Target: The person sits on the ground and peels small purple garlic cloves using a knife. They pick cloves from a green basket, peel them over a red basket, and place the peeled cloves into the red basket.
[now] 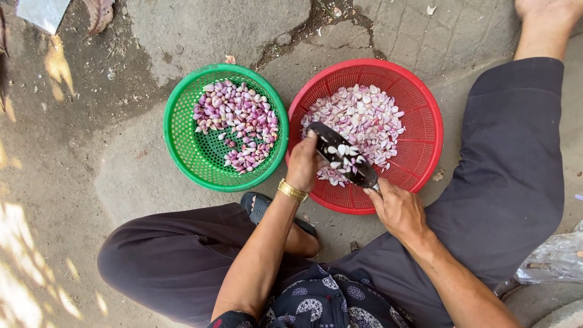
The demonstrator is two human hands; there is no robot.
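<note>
Hands working a dark knife (343, 156) over the red basket (425, 146).
Right hand (398, 209) fingers grip the handle; left hand (303, 163) fingers rest on the blade's far end, which carries shallot slices (343, 152). Green basket (182, 146) of whole shallots (237, 121) sits just left of the fingers, rims nearly touching, on bare concrete floor (121, 182).

You are sitting before two mesh baskets, one green basket (182, 146) and one red basket (419, 146), and holding one dark blade (340, 155) between two hands.

Two baskets (182, 146) side by side, knife (343, 156) over the right one (419, 146)
</note>
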